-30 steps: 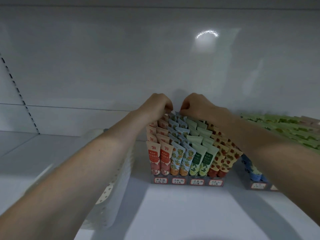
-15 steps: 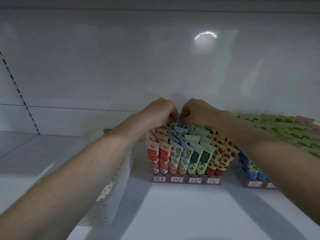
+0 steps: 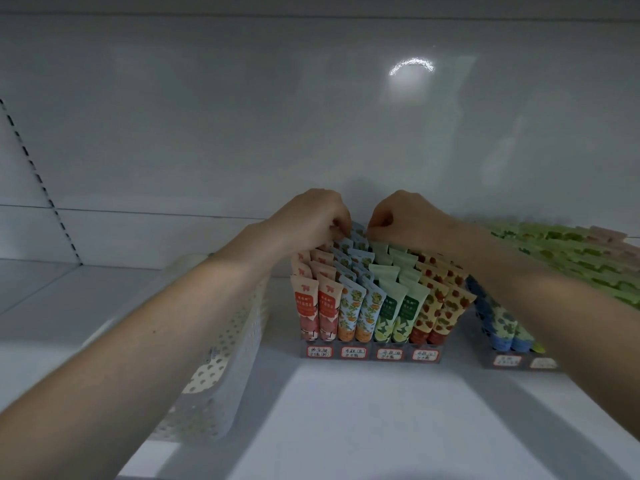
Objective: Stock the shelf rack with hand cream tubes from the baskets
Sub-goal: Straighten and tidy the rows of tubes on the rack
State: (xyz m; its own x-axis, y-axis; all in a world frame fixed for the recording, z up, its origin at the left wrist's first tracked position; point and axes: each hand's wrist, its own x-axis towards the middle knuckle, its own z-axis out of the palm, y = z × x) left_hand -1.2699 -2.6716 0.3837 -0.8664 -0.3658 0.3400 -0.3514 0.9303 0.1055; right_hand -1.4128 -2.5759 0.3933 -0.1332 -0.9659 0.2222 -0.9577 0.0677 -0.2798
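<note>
You are reaching both arms to the back of the grey tiered display rack standing on the white metal shelf. Your left hand and your right hand are meeting almost knuckle to knuckle over the rearmost row. The fingers of both are curled in tight, and their tips are pinching the crimped top of a pale blue hand cream tube with an orange fruit print. That tube is standing upright at the very back of the blue lanes. Your hands are covering the spot, so I cannot tell whether it is fully seated.

The rack is looking close to full. The red and pink tubes, the mint green tubes and the cream strawberry-print tubes are filling their lanes in packed rows, from the labelled front edge to the back. I am judging this tube to be one of the last for this rack.

The white perforated plastic basket is sitting just left of the rack, under your left forearm. Its inside is hidden, so what is left to stock is not showing. On your right, a second rack of dark blue tubes and a long blurred bank of light green tubes are appearing well filled.
</note>
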